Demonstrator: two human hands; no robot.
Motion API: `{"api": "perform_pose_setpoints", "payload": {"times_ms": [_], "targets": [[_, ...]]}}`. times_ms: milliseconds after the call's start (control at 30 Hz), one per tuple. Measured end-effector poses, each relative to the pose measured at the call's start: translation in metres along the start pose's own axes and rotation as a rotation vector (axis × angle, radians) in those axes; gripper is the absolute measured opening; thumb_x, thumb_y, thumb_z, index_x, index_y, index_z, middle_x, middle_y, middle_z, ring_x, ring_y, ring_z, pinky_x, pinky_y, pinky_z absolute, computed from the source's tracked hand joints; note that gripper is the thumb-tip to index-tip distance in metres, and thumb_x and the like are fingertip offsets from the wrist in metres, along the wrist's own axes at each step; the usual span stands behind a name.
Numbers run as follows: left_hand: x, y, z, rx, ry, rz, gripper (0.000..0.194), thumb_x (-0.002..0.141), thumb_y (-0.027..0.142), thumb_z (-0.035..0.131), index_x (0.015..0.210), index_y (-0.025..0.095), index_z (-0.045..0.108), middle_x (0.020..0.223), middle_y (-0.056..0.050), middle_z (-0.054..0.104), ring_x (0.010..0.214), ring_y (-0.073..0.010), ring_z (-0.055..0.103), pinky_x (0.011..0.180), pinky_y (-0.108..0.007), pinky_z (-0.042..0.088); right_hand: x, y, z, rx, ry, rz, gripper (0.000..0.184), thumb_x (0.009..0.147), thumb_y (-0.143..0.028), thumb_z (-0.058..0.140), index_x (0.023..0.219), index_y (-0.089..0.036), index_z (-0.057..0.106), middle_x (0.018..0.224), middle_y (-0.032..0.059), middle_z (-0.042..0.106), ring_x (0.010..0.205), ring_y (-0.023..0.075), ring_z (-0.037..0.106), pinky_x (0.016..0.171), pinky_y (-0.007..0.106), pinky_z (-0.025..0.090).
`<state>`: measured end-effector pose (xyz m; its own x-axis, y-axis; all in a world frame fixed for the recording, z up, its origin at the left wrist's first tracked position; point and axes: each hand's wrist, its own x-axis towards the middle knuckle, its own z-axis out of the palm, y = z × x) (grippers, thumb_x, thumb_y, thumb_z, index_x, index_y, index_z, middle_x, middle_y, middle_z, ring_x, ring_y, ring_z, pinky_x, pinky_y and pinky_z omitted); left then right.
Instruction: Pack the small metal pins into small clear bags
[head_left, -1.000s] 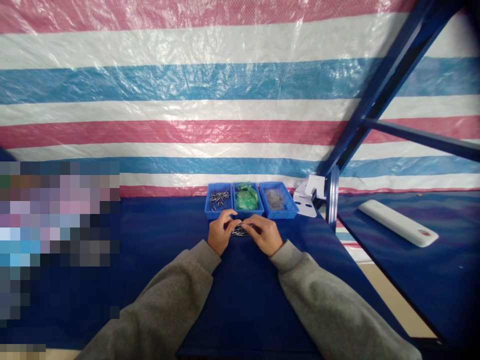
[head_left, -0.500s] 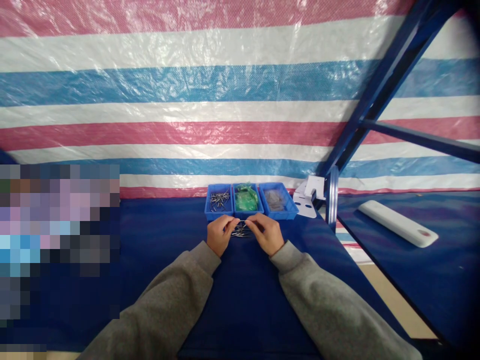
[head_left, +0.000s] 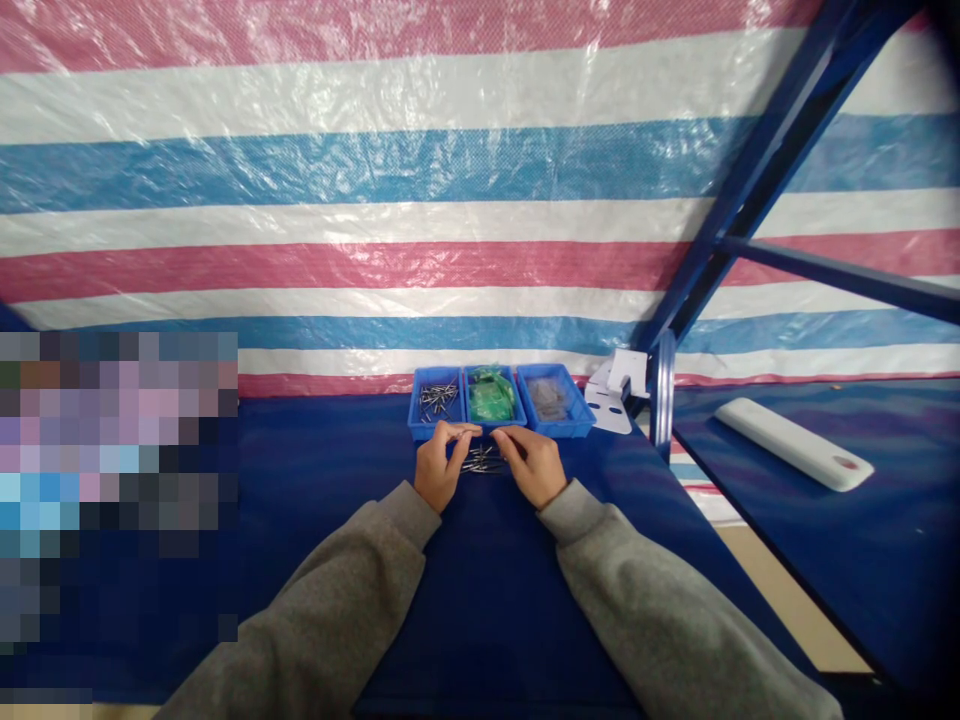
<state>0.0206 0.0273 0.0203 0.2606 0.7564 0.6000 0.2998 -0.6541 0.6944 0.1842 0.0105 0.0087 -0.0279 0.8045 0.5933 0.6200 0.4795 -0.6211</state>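
Grey sleeves [head_left: 352, 590]: both reach inward across the blue tabletop [head_left: 495, 620].
Left hand [head_left: 441, 468]: fingers pinched together, raised; cannot tell whether they grip anything.
Right hand [head_left: 534, 465]: fingers curled beside the pile; grip unclear.
Metal pins [head_left: 482, 460]: loose between both hands, within easy reach.
Blue trays [head_left: 421, 432]: side by side just behind, keeping more pins [head_left: 437, 402], a green bag [head_left: 491, 395] and grey packets [head_left: 547, 398] apart.
Striped tarp [head_left: 480, 165]: hangs beyond.

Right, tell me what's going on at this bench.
A person in a grey sweatshirt has both bare hands above a navy-blue tabletop. The left hand and right hand sit either side of a small heap of loose thin metal pins, just in front of three blue plastic trays. The leftmost tray holds more pins.
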Motion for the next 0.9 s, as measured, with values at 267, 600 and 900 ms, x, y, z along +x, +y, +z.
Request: {"api": "perform_pose_setpoints", "payload": {"times_ms": [267, 600, 900], "targets": [[-0.001, -0.007, 0.002, 0.168, 0.017, 0.076, 0.018, 0.085, 0.028, 0.049, 0.090, 0.017, 0.062, 0.083, -0.006, 0.067, 0.079, -0.0155, 0.062, 0.075, -0.027, 0.048, 0.000, -0.003, -0.004, -0.007, 0.050, 0.018, 0.032, 0.089, -0.035, 0.038, 0.085, -0.018, 0.065, 0.078, 0.0053, 0.066, 0.074, 0.0170, 0.062, 0.068, 0.026, 0.046], [-0.001, -0.012, 0.002, 0.105, -0.067, 0.087, 0.026, 0.089, 0.027, 0.039, 0.103, 0.018, 0.060, 0.072, -0.002, 0.064, 0.062, -0.0107, 0.057, 0.065, -0.023, 0.046, 0.000, -0.005, -0.004, 0.032, 0.063, -0.014, 0.028, 0.087, -0.036, 0.041, 0.086, -0.019, 0.064, 0.080, 0.0052, 0.066, 0.073, 0.0167, 0.062, 0.069, 0.027, 0.047], [-0.002, -0.010, 0.004, 0.071, -0.071, -0.013, 0.019, 0.085, 0.030, 0.050, 0.098, 0.019, 0.057, 0.056, 0.005, 0.060, 0.049, -0.0081, 0.056, 0.058, -0.019, 0.044, -0.001, -0.006, -0.002, 0.053, -0.044, -0.044, 0.026, 0.087, -0.035, 0.042, 0.084, -0.019, 0.063, 0.077, 0.0042, 0.065, 0.063, 0.0144, 0.057, 0.060, 0.025, 0.044]]}}
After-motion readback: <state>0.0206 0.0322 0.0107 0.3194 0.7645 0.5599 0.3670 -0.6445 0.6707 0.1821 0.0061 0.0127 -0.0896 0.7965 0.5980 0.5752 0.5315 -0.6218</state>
